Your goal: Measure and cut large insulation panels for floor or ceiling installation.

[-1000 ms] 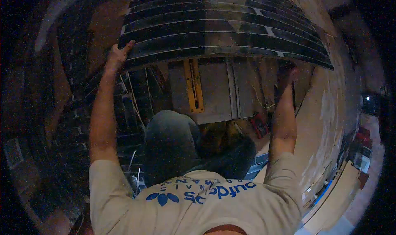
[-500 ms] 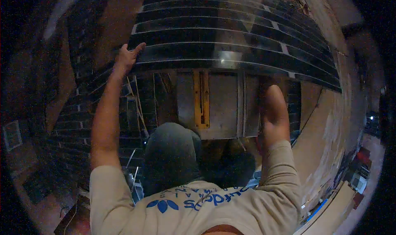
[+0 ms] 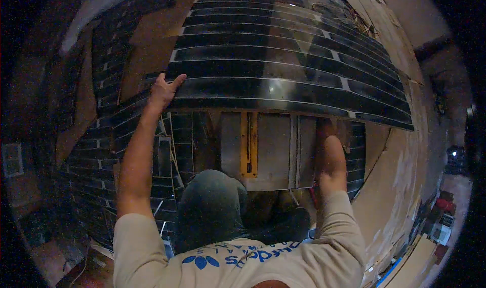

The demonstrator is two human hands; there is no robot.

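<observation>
A large glossy black panel point(image 3: 228, 68), crossed by thin pale lines, spans the space in front of me. My left hand point(image 3: 166, 91) grips its left edge near the close corner, thumb on the upper face and the other fingers partly hidden around the edge. My right forearm reaches toward the panel's near edge, right of the middle. There, my right hand point(image 3: 326, 130) is in dark shadow beneath the panel, and its fingers cannot be made out. Below the near edge lies a grey metal plate point(image 3: 272, 151) with a slotted yellow strip point(image 3: 248, 145) set in it.
Dark lined sheets point(image 3: 91, 161) lie at the left. Brown boards point(image 3: 400, 161) extend along the right. Farther right are assorted items, including a red object point(image 3: 445, 203) and a long pale board point(image 3: 412, 252). My bent knee point(image 3: 212, 202) is close to the metal plate.
My view has shifted, so the panel, both arms and the metal plate appear lower. More of the panel's far edge shows. My left hand still grips the left edge.
</observation>
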